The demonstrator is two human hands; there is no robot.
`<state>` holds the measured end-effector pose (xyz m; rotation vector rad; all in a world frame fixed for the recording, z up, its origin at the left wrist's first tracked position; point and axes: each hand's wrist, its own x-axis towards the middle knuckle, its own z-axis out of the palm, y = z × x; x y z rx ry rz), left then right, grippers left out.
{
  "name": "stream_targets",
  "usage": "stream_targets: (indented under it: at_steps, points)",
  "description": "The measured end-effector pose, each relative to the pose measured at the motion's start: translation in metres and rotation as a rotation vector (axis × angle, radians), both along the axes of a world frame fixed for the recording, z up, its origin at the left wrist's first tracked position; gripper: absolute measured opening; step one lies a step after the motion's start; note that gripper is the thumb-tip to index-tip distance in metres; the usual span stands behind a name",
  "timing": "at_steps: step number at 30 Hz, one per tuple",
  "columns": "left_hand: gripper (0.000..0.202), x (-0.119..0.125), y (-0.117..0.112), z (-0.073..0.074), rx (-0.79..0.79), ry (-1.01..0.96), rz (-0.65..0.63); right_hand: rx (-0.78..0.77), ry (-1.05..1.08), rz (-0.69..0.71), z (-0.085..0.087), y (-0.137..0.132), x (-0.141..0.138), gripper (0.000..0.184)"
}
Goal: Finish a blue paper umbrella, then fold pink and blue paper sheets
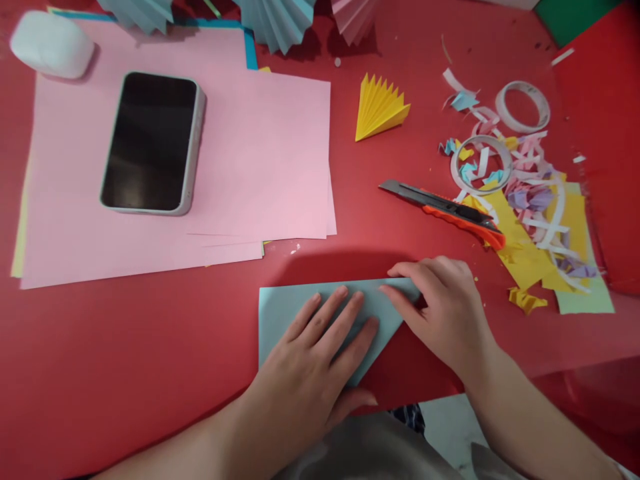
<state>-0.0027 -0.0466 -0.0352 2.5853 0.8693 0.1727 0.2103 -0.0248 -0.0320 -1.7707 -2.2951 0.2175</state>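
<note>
A light blue sheet of paper [285, 310], folded with a slanting right edge, lies on the red table near its front edge. My left hand [320, 360] rests flat on it, fingers stretched out and slightly apart. At the paper's pointed right corner, my right hand [440, 307] has thumb and index finger closed around the fold at the top edge. Its other fingers are curled and partly hidden. Beyond my right hand lies an orange and black utility knife [450, 210] with some blade showing. A yellow pleated paper fan [380, 110] sits farther back.
Stacked pink sheets [280, 153] lie at the left, with a black-screened device [150, 143] and a white rounded case [53, 43] on them. Two tape rolls [523, 107] and paper scraps [530, 180] are at the right. Pleated blue paper [277, 20] stands at the back.
</note>
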Motion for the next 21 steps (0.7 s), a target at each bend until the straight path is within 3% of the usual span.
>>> stream_targets:
  at_steps: [13, 21]
  points:
    - [0.069, 0.0, -0.001, 0.001, 0.065, 0.028, 0.0, 0.035, 0.021, -0.05, -0.003, -0.011, 0.003, 0.026]
    - [0.068, 0.001, 0.0, 0.0, 0.059, 0.043, -0.013, 0.074, 0.048, -0.078, -0.005, -0.017, 0.004, 0.024]
